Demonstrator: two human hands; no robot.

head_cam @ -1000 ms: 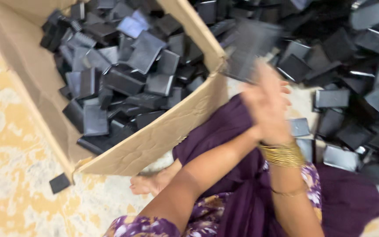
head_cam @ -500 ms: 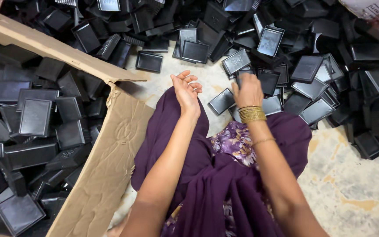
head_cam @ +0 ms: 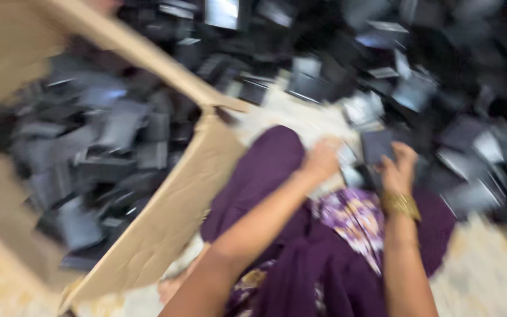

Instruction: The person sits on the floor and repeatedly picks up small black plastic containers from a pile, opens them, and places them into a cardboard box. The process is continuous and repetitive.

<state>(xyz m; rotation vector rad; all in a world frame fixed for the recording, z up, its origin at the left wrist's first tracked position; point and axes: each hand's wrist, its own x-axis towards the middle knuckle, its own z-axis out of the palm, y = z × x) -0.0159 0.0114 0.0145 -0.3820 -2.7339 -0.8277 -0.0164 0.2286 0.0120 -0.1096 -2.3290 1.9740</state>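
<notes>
My arms are bare to above the elbow; no sleeves show. My right hand [head_cam: 398,166] carries a stack of gold bangles [head_cam: 401,205] at the wrist. My left hand [head_cam: 321,159] wears nothing visible. My garment [head_cam: 277,176] is deep purple, with a purple-and-white floral panel [head_cam: 353,220] over the lap.

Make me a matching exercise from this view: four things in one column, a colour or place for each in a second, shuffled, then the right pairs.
Things:
1. cardboard box
2. bangles
3. loose pile of dark flat cases
4. left hand

Places or colours:
A. gold, on the right wrist
B. spread on the floor ahead and to the right
C. brown, on the left, filled with dark cases
D. over the purple lap, beside the right hand

Pairs: 1-C, 2-A, 3-B, 4-D
</notes>
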